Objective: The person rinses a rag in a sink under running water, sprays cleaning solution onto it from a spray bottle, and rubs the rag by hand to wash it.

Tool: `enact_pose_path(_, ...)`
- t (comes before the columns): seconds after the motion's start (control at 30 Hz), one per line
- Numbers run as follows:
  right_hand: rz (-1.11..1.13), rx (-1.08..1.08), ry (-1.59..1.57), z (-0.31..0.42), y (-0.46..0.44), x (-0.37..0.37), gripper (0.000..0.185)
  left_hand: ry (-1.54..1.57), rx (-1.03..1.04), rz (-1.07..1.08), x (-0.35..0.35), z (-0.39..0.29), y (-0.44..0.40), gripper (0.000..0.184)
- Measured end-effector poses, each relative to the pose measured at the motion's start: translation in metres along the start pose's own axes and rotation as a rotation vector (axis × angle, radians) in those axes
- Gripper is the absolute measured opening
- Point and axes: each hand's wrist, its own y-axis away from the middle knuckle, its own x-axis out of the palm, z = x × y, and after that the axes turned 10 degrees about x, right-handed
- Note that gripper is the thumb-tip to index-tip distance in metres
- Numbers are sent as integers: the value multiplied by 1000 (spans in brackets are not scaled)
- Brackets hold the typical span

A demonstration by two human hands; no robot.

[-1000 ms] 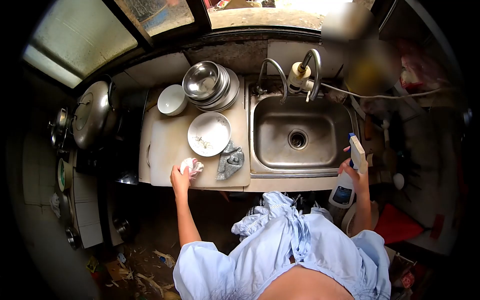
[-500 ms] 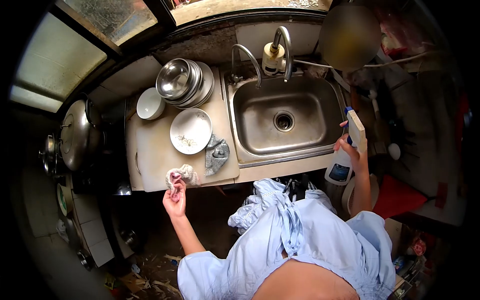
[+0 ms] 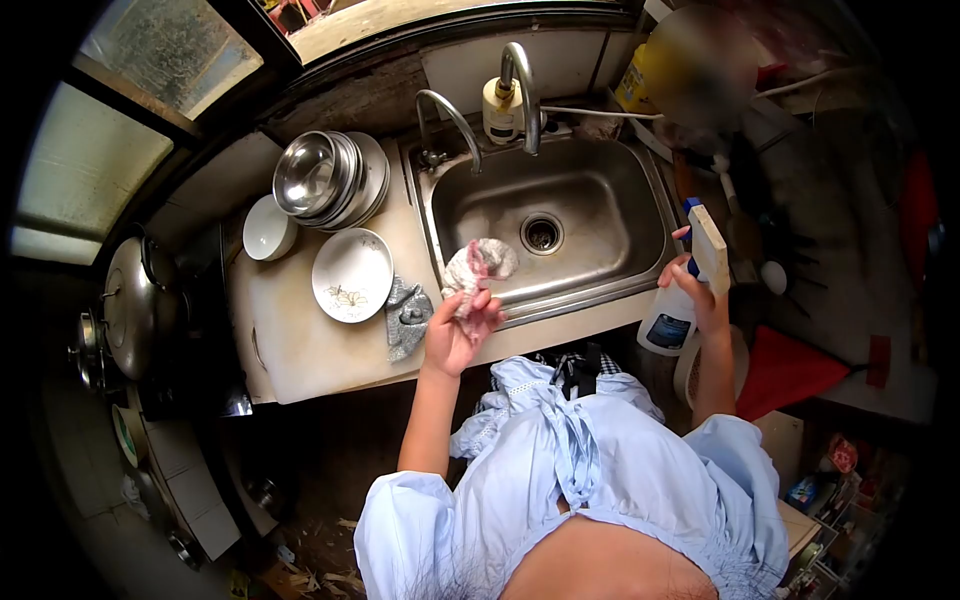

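Note:
My left hand is closed round a crumpled white and pink cloth, which it holds up at the near left edge of the steel sink. To the right of the sink, my right hand grips a spray bottle with a dark label, a pale head and a blue nozzle. The bottle is roughly upright. A grey cloth lies left of my left hand, against a white patterned plate on the pale cutting board.
Stacked metal bowls and a white bowl stand behind the plate. Two curved taps, one a tall faucet, rise behind the sink beside a pump bottle. A large lidded pot is at the far left.
My left hand has carried the white and pink cloth rightward, from the cutting board's front edge to the sink's near left edge. My right hand keeps hold of the spray bottle. The view has shifted slightly.

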Motion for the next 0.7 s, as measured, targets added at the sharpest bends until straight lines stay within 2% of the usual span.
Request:
enact_pose_path(0.03,-11,2,2,0,1,-2,38,-449,37,-72,2,2,-5,33)
enact_pose_path(0.1,-1,-7,-7,-2,2,-6,37,-1069,114,54,-10,14,-16,33)
enact_pose_path(0.13,-9,-5,-7,-3,3,-7,37,-1282,36,35,-11,13,-19,38)
enact_pose_path(0.17,-14,-12,-2,-3,4,-7,37,-1282,30,38,-11,16,-20,38)
enact_pose_path(0.23,-22,-18,-2,-4,3,-8,37,-1008,47,-30,-3,21,-23,39)
enact_pose_path(0.27,-16,-11,2,-4,3,-8,37,-931,20,-49,-9,20,-29,46)
enact_pose_path(0.3,-9,-4,6,-4,3,-9,37,-934,17,-48,-15,16,-34,46)
enact_pose_path(0.37,-5,-11,2,-4,1,-9,37,-777,-179,-88,-25,7,-44,53)
enact_pose_path(0.4,2,-17,3,-3,1,-9,37,-730,-195,-126,-26,5,-48,63)
enact_pose_path(0.43,-1,-15,0,-3,0,-9,37,-733,-199,-126,-26,5,-51,63)
enact_pose_path(0.5,-2,-15,-28,-4,-1,-9,36,-614,-94,6,-24,7,-56,75)
enact_pose_path(0.53,-10,-7,-29,-4,-2,-9,36,-614,-105,4,-23,8,-57,75)
enact_pose_path(0.6,-37,-13,-57,-6,-3,-11,37,-252,-82,14,-21,8,-57,77)
enact_pose_path(0.63,-37,-10,-39,-9,-4,-15,37,-117,-78,8,-23,9,-57,62)
enact_pose_path(0.7,-61,-7,-27,-12,-3,-23,37,-54,-171,1,-21,6,-61,58)
